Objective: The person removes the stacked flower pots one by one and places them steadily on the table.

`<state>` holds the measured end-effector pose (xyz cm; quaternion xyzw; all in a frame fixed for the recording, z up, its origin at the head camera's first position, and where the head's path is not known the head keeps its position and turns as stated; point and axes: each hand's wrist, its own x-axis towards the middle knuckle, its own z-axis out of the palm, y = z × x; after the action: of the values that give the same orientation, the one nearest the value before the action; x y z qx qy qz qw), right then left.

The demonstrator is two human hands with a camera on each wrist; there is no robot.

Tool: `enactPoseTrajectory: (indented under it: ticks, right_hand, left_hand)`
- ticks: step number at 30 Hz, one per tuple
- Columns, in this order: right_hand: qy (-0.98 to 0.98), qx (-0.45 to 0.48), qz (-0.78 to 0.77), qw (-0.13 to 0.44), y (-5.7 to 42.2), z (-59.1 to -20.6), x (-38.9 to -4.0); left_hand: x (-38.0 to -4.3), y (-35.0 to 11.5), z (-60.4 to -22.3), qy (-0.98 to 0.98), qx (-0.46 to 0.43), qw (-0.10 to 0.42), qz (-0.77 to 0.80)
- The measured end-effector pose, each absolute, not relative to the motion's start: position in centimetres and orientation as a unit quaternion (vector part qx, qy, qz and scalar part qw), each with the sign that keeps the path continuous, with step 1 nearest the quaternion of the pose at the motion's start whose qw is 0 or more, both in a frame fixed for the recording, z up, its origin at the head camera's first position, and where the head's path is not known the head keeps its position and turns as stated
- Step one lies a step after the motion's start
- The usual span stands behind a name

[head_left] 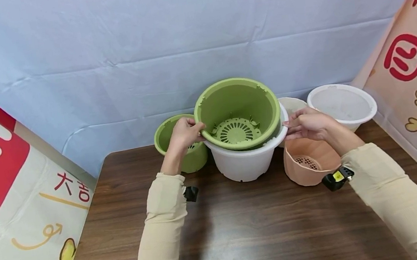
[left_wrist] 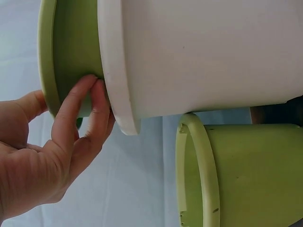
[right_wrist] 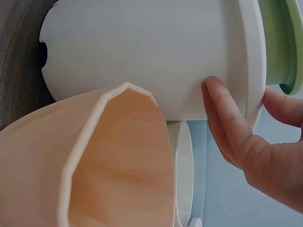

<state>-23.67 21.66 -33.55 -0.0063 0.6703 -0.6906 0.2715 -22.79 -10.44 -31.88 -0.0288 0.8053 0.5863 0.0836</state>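
A large green plastic flowerpot [head_left: 238,131] with a slotted bottom sits partway inside a white flowerpot [head_left: 240,165], its rim above the white one. At the green pot's left edge, my left hand [head_left: 185,132] pinches the rim, fingertips beneath it and close to the white rim [left_wrist: 113,71]. My right hand [head_left: 308,124] grips the white pot's rim on the right. In the right wrist view its fingers lie against the white wall [right_wrist: 151,52] under the lip, and the thumb is at the lip's top edge.
Left of the pair stands a smaller green pot [head_left: 196,159]. To the right are a faceted peach pot [head_left: 302,175], a white pot [head_left: 364,106] and a partly hidden off-white pot [head_left: 291,102]. All stand along the back of a brown wooden table [head_left: 243,229], before a pale cloth backdrop [head_left: 181,30].
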Motion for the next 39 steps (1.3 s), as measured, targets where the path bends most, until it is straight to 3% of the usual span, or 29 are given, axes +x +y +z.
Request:
enactPoseTrajectory:
  ticks: [24,39]
  right_hand:
    - [0.668,-0.015,-0.689,0.282,21.8,-33.9,-23.3]
    - [0.655,-0.014,-0.700,0.284,21.8,-33.8,-23.2]
  left_hand:
    - [-20.6,-10.5,-29.8,0.770,-0.032,0.064,0.634]
    - [-18.5,-11.4,-27.7,0.748,-0.017,0.011,0.663]
